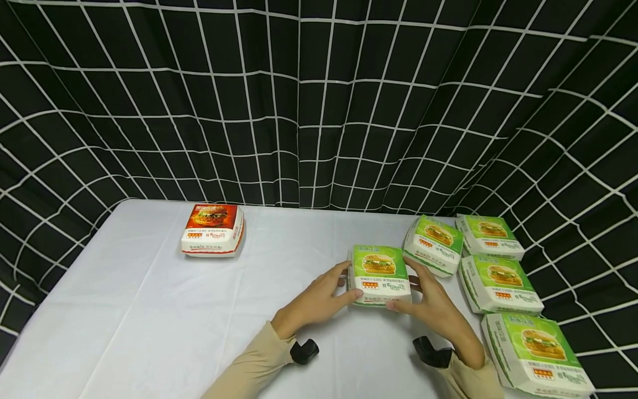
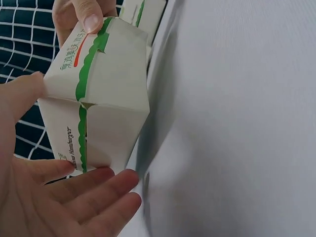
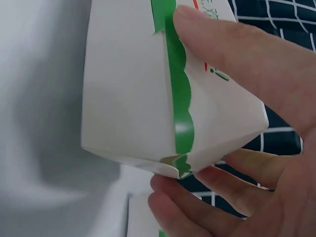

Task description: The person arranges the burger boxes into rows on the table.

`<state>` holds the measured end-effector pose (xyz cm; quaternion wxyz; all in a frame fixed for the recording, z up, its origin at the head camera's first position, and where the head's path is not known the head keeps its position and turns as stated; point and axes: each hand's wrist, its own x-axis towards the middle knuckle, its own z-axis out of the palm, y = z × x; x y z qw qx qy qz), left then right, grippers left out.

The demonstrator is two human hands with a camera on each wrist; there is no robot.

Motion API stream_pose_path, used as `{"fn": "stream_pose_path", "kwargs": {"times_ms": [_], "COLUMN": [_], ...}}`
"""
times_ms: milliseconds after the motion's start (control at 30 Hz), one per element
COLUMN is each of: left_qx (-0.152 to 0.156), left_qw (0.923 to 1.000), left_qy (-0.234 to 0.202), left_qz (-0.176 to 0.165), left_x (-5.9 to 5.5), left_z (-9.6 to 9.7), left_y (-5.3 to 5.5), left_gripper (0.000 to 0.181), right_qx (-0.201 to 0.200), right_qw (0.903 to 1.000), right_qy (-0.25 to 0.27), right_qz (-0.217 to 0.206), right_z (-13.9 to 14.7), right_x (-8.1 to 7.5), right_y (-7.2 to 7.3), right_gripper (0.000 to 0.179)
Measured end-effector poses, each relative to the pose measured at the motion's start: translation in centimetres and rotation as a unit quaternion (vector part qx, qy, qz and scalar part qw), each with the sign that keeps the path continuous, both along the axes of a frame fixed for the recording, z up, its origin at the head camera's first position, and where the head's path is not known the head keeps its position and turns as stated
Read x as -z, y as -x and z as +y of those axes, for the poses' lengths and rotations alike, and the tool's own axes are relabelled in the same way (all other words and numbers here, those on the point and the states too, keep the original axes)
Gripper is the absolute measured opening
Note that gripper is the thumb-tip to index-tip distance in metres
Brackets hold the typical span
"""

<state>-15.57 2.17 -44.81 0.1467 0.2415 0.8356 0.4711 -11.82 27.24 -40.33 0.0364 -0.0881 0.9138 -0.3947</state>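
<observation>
the fingers of the left hand [image 1: 321, 296] and right hand [image 1: 433, 299] grip a green box [image 1: 380, 271] between them, thumbs at its near edge; open desk [image 1: 164, 310] stretches leftward, a red box [image 1: 213, 230] near the far edge, while four matching boxes [image 1: 500, 282] crowd the right side.

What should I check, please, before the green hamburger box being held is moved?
1. Left grip on the held green hamburger box: ok, at its left side.
2. Right grip: ok, at its right side and front.
3. Lid down: ok, though a corner gap shows.
4. Box filled: cannot tell; its inside is hidden.
5. Right grip clear of the angled green hamburger box: cannot tell; they nearly meet.
6. Red hamburger box apart from the held one: ok, well to the left.
</observation>
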Motion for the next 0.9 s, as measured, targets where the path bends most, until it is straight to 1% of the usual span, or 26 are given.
{"fn": "stream_pose_path", "kwargs": {"times_ms": [167, 333, 467, 700, 900], "left_qx": [-0.015, -0.02, -0.022, -0.025, -0.043], "left_qw": [0.9997, 0.9994, 0.9994, 0.9996, 0.999], "left_qy": [-0.017, -0.025, -0.023, -0.006, 0.007], "left_qz": [0.003, 0.014, 0.012, -0.007, -0.008], "left_x": [-0.3, -0.5, -0.7, -1.2, -1.0], "left_z": [-1.1, -2.3, -3.1, -4.6, -5.7], "left_y": [0.4, 1.1, 1.6, 2.0, 2.1], "left_gripper": [0.073, 0.071, 0.07, 0.068, 0.068], "right_qx": [0.004, 0.01, 0.014, 0.014, 0.001], "right_qw": [0.9999, 0.9998, 0.9995, 0.9987, 0.9981], "right_qy": [0.012, 0.017, 0.027, 0.047, 0.058], "right_qz": [0.001, 0.001, -0.003, -0.011, -0.023], "right_z": [-1.2, -2.4, -3.3, -4.9, -6.0], "right_x": [0.1, 0.4, 0.8, 1.6, 2.1], "right_y": [1.0, 1.8, 2.2, 3.1, 3.8], "right_gripper": [0.104, 0.104, 0.103, 0.101, 0.1]}}
